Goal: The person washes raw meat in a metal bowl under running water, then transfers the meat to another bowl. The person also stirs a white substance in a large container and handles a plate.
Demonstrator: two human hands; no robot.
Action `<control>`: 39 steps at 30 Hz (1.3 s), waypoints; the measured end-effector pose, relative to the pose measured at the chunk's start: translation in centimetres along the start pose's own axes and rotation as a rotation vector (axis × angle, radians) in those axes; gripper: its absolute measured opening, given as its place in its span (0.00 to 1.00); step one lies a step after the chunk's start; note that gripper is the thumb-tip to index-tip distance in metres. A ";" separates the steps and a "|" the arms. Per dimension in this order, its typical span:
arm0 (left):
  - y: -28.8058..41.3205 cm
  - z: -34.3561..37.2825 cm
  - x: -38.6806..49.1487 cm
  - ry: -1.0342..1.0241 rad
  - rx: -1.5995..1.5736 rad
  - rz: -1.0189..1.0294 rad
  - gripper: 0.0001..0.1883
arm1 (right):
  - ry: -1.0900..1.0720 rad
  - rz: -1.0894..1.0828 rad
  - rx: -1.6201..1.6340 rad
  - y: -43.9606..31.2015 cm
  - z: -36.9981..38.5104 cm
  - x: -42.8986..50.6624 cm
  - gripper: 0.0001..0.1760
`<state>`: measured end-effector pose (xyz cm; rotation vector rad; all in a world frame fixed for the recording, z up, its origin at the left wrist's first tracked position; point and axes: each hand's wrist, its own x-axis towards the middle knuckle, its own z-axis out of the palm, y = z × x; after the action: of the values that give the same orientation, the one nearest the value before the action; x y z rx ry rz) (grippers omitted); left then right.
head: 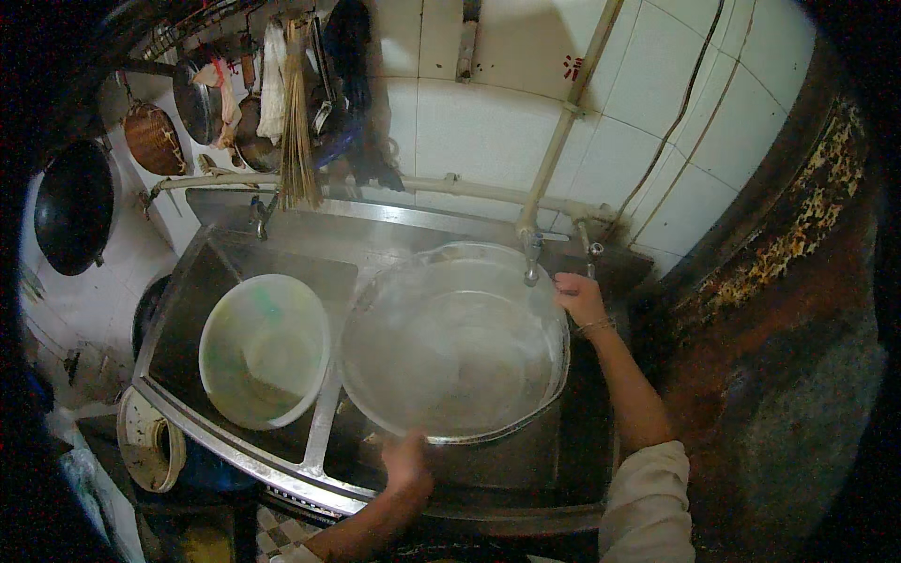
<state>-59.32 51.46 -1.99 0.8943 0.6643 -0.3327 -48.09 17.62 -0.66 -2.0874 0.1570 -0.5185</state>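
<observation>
A large round metal basin (464, 345) rests over the right bowl of a stainless steel sink (324, 422) and overlaps the divider. My left hand (407, 464) is at its near rim; the hand is blurred and the fingertips are hidden by the rim. On the far right side, my right hand (581, 299) is closed at the rim, close beside a metal tap (532, 264). A bracelet circles the right wrist. Haze blurs the basin's inside, so its contents are unclear. A pale plastic basin (264, 352) stands tilted in the left bowl.
Another tap (260, 218) is above the left bowl. Pipes (563, 134) run along the tiled wall. A wok (75, 207), a woven basket (153, 138) and a bamboo whisk brush (299, 119) hang at left. A dirty bucket (144, 440) stands beside the sink. A stained brown surface (774, 281) borders the right.
</observation>
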 end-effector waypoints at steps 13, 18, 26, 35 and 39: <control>0.6 -0.4 -0.4 -0.035 0.086 -0.077 0.12 | 0.011 0.200 -0.009 -1.4 -2.5 -3.7 0.21; 1.0 -1.5 0.2 -0.096 0.069 -0.078 0.13 | 0.027 0.225 0.049 -0.2 -0.8 -3.3 0.21; -2.6 -0.7 1.9 0.127 -0.003 0.199 0.23 | 0.019 0.190 0.180 2.1 1.3 -1.2 0.26; 1.2 -2.6 1.9 -0.068 0.243 0.181 0.22 | -0.083 0.383 0.237 -0.3 -0.2 -2.3 0.23; 4.0 -3.4 0.9 -0.131 0.201 -0.024 0.14 | -0.186 0.499 0.106 -1.1 -2.2 -3.0 0.22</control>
<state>-57.86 56.59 -1.73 1.0466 0.5269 -0.4811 -51.86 17.42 0.36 -1.8881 0.5131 -0.0299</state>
